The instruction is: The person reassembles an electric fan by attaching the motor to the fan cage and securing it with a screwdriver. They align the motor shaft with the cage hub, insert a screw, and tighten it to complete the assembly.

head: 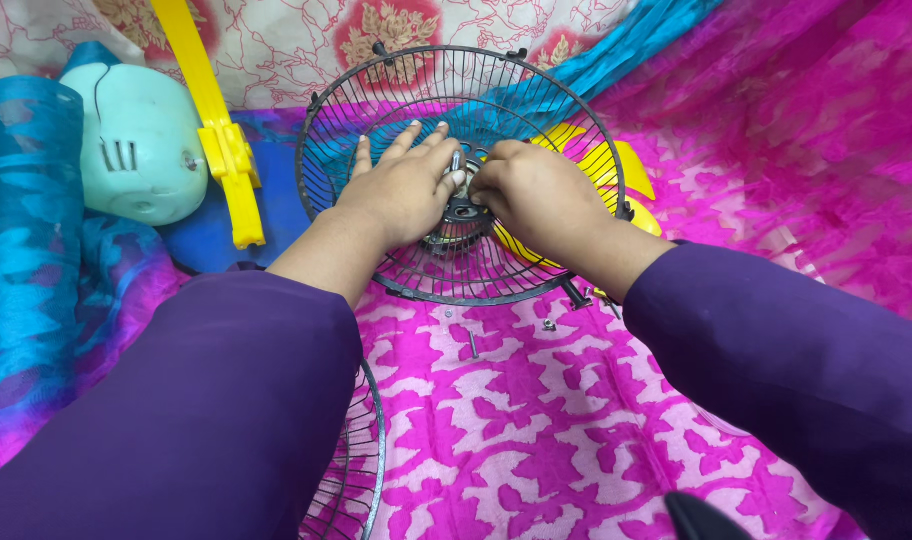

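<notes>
The left hand lies flat, fingers spread and released, pressing on the inside of a round black wire fan guard at the upper middle of the frame. The right hand is clenched beside it, its fingertips pinched on a small metal part at the guard's dark central hub; what exactly sits in that grip is too small to tell. Both hands touch at the hub. The guard rests tilted on a pink patterned cloth, with a yellow fan blade under its right side. Loose screws lie on the cloth just below the guard. A second wire guard shows at the lower middle, partly behind the left purple sleeve. At upper left lie a pale green motor housing and a yellow plastic bar.
</notes>
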